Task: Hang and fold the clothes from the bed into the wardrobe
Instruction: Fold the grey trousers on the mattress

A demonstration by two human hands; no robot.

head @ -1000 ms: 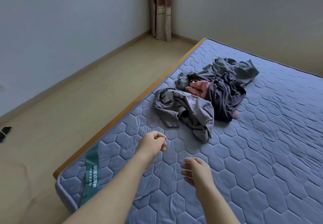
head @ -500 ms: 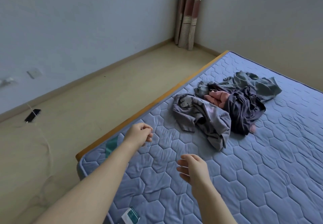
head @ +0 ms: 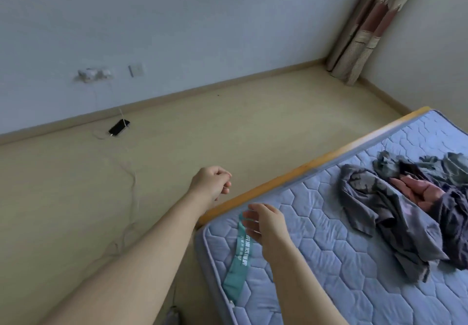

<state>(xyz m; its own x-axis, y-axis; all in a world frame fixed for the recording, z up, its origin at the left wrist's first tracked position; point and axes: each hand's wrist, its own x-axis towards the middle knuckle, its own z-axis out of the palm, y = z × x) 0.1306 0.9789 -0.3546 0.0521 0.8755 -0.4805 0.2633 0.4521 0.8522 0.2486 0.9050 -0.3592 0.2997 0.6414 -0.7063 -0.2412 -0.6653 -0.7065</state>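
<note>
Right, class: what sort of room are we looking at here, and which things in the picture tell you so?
Most likely a bedroom in a home: a quilted blue mattress on a wooden bed frame, a heap of clothes lying on it, and a curtain in the corner.

Open mattress [head: 329, 261] between the hands and the heap of clothes [head: 379, 205].
The right hand [head: 263, 220] hangs over the mattress's near corner and the left hand [head: 211, 182] over the floor [head: 253, 134], just outside the wooden bed rail [head: 304, 169]. From both, flat quilting runs to the crumpled clothes, well apart to the right. The rail forms a low ridge along the mattress's left edge. On the floor a thin cable [head: 134, 185] trails from the wall sockets [head: 93, 75], past a phone [head: 119, 127] near the skirting, and on beside the left forearm. A curtain [head: 367, 28] fills the far corner.
</note>
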